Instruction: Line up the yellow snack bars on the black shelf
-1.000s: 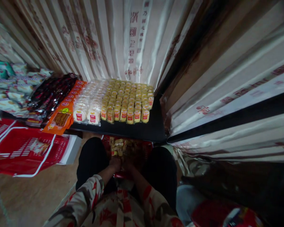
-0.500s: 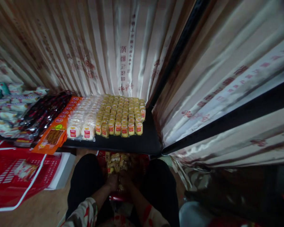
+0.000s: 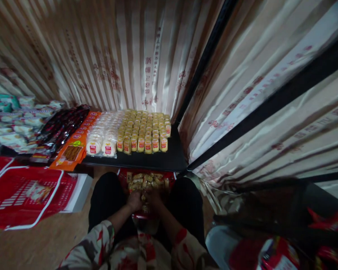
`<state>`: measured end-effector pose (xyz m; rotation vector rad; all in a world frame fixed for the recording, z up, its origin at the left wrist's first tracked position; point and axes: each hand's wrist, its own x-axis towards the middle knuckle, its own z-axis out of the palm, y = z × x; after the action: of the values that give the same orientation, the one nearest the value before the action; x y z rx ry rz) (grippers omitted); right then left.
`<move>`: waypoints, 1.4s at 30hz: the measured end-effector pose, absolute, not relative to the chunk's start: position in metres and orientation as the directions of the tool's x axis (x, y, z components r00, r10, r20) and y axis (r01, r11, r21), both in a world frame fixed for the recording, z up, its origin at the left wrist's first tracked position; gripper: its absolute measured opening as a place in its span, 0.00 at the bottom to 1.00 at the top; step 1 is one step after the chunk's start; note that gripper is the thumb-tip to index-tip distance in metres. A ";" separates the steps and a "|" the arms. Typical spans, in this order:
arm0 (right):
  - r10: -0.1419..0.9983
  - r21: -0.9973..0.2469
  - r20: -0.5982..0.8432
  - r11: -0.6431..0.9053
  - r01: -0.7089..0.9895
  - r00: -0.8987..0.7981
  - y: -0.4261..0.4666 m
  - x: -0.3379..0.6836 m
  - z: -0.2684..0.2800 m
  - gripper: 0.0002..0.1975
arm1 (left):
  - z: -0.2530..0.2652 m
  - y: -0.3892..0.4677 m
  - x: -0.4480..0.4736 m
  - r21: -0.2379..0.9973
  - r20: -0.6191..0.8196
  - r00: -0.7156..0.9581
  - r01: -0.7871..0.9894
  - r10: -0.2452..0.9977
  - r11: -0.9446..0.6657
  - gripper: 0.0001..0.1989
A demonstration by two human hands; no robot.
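Between my knees is a red bag or box [image 3: 169, 175] filled with several small yellowish wrapped snack packets [image 3: 148, 180]. My left hand [image 3: 134, 201] is closed at the near side of the pile, its fingers curled at a small packet. Close beside it, my right hand [image 3: 153, 197] is also curled, with the fingertips meeting at the packets between both hands. Dim light blurs the finger detail. In front, rows of yellow wrapped cakes [image 3: 145, 131] stand on a black shelf [image 3: 169, 159], next to white round wrapped cakes [image 3: 101, 140].
Left along the shelf lie an orange snack pouch [image 3: 70, 152], dark shiny packs [image 3: 60, 129] and white packets [image 3: 19, 129]. A red carrier bag [image 3: 30, 195] lies at left. Curtains [image 3: 135, 48] and black frame bars [image 3: 259, 101] enclose the shelf. Red packages [image 3: 281, 255] sit at lower right.
The view has shifted slightly, so the shelf sits higher in the picture and more red packages show at lower right. My hands stay together at the packets, with little visible movement.
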<state>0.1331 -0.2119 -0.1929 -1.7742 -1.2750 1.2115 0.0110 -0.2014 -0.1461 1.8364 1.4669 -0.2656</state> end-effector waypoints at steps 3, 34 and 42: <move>0.923 -0.889 -0.353 -0.382 0.251 0.153 -0.209 0.142 -0.185 0.05 | -0.140 -0.202 0.007 0.459 -0.546 0.299 0.888 0.783 -0.019 0.19; 0.887 -0.941 0.165 0.011 0.338 0.431 -0.198 0.196 -0.055 0.16 | -0.009 -0.128 0.036 0.834 -0.009 0.512 0.478 0.859 -0.276 0.15; 0.854 -0.692 0.457 0.164 0.703 0.250 -0.165 0.213 -0.027 0.18 | 0.042 -0.082 0.079 0.608 0.170 0.747 0.434 0.643 -0.665 0.16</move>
<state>0.2127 -0.1647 -0.0271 -1.5769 -1.4925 0.1999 0.0786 -0.0817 0.0422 2.3971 0.8096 0.5063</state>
